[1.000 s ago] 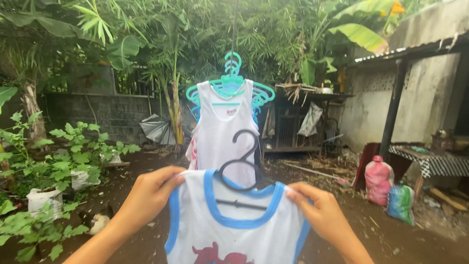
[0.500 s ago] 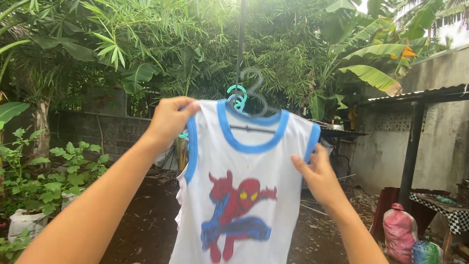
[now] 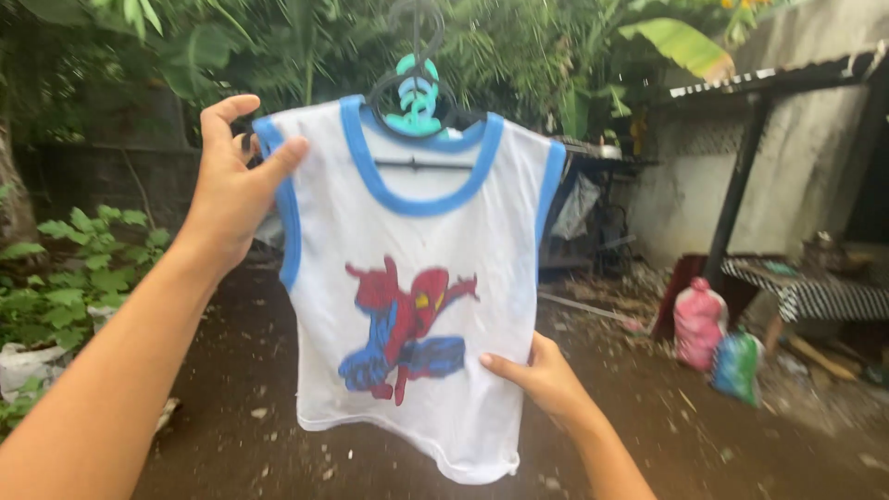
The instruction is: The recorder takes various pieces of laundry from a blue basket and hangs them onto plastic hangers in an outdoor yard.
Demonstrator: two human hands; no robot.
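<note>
A small white sleeveless shirt (image 3: 407,231) with blue trim and a red and blue printed figure hangs on a black hanger (image 3: 421,139), hooked up among teal hangers (image 3: 415,97) in the head view. My left hand (image 3: 231,181) pinches the shirt's left shoulder edge. Lower down, my right hand (image 3: 542,375) holds the shirt's right side near the hem. The hanger's hook top is blurred against the leaves.
Leafy plants in white bags (image 3: 28,361) stand at the left. A wall and dense greenery run behind. At the right are a roofed shelter post (image 3: 736,181), a checked table (image 3: 815,296), a pink sack (image 3: 696,322) and a green sack (image 3: 738,368) on dirt ground.
The shirt on its black hanger has gone up from chest height to the hanging point. My right hand slid from the shoulder down to the hem side.
</note>
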